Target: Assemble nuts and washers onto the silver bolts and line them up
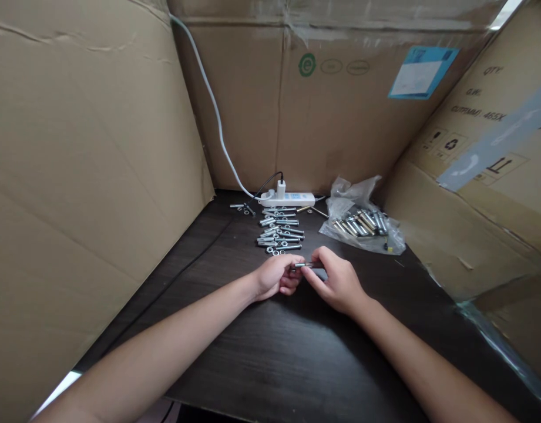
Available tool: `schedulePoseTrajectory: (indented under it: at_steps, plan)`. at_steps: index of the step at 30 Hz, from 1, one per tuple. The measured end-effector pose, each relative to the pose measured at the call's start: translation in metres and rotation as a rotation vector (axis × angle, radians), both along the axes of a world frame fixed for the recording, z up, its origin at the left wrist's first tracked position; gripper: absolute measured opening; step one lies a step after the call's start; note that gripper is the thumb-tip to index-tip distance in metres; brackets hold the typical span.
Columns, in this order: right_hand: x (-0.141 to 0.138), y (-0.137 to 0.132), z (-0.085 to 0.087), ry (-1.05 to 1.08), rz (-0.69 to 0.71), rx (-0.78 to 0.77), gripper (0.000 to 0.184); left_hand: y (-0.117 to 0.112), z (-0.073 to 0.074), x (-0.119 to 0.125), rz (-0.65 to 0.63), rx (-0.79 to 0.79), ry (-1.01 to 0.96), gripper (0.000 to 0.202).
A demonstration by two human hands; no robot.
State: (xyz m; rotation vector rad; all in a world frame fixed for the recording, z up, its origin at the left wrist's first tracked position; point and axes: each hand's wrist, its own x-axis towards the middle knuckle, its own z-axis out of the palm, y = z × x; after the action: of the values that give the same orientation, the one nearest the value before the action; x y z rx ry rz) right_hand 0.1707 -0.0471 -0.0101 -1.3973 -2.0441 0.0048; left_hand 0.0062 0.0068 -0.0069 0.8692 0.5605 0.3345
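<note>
Metal pc (299, 265) btwn both hands (276, 277) (337, 279)

One bare left hand (276, 276) and one bare right hand (336, 279); one slim silver metal piece (299, 265) between them; one long white plastic power strip (266, 202); one crumpled clear plastic bag (362, 188); two gold-coloured metal rods (303, 209) outside it; three brown cardboard walls (98, 147); one blue-and-white rectangular label (422, 73); silver metal bolts (290, 247) and ring-shaped washers (276, 253), too crowded to count.
</note>
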Motion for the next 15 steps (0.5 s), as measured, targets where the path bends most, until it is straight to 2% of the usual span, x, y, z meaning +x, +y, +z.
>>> schedulePoseTrajectory:
  at_steps: [5,8,12,15]
  plan:
    - [-0.0005,0.0003,0.0000,-0.018,0.032,-0.055,0.018,-0.0014,0.0030,0.0010,-0.041,0.004,0.059,0.023]
    - [-0.0006,-0.0001,0.0009,-0.033,0.055,-0.103,0.018,-0.0039,0.0039,0.0023,-0.030,0.077,0.103,0.028]
    - [-0.0008,-0.0007,0.0020,-0.046,0.063,-0.128,0.016,-0.0056,-0.0003,0.0033,-0.040,0.317,0.145,0.031]
    - [-0.0020,-0.0010,0.0023,-0.019,0.063,-0.138,0.015,-0.0044,-0.0026,0.0029,0.005,0.550,0.172,0.032]
